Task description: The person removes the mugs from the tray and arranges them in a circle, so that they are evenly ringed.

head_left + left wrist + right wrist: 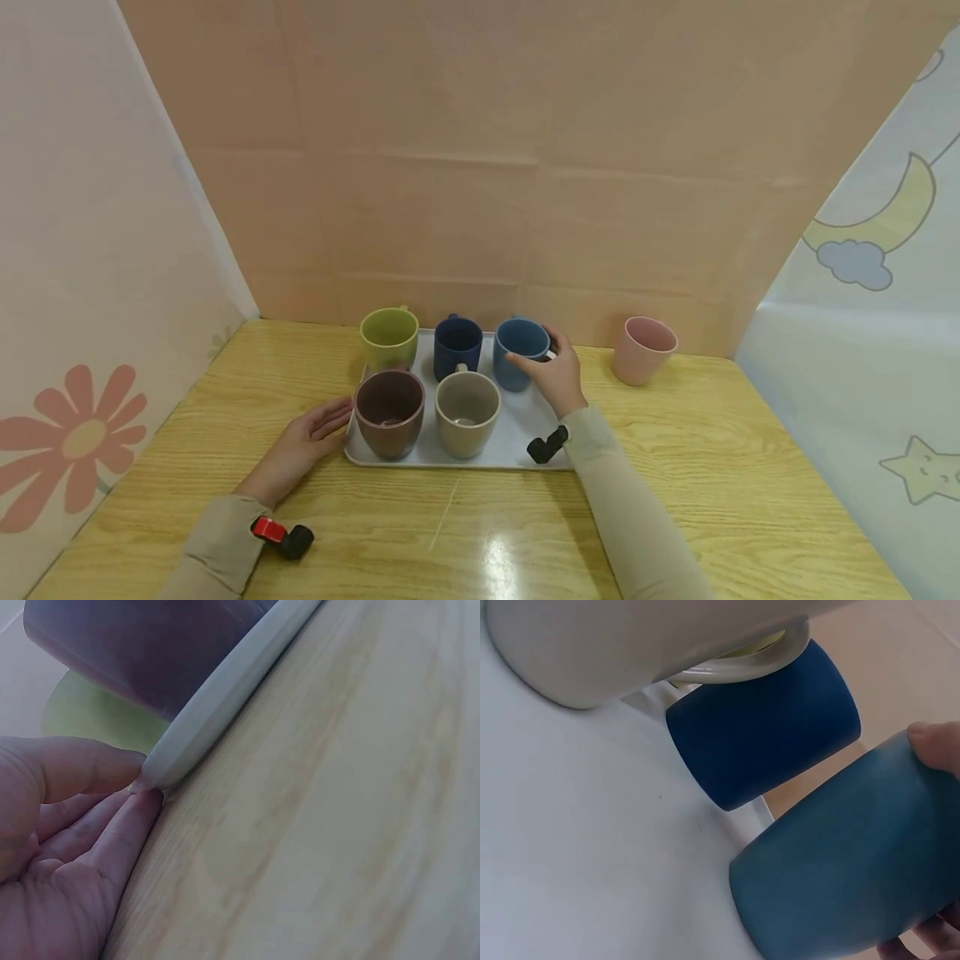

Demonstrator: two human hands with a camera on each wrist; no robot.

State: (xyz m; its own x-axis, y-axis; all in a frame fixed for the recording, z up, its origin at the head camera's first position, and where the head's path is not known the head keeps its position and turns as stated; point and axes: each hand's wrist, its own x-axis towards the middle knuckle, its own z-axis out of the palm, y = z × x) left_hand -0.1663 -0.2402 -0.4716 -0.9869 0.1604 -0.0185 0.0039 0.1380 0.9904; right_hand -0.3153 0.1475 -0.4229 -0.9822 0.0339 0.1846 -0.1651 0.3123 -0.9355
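My right hand [558,379] grips the teal-blue mug [517,354], thumb on the near side and fingers round the right. In the right wrist view this mug [847,862] stands at the white tray's surface [592,840]. My left hand [300,446] is at the tray's left edge; in the left wrist view, its thumb and fingers [82,769] pinch the tray rim [202,720]. On the tray [525,425] stand a brown mug [390,429] and a beige mug [467,425] in front, with a yellow-green mug [390,342] and a navy mug [457,350] behind.
A pink cup [643,354] stands on the wooden table [675,450], right of the tray. Behind the table rises a peach backdrop [487,208]. Patterned white walls [862,350] flank both sides.
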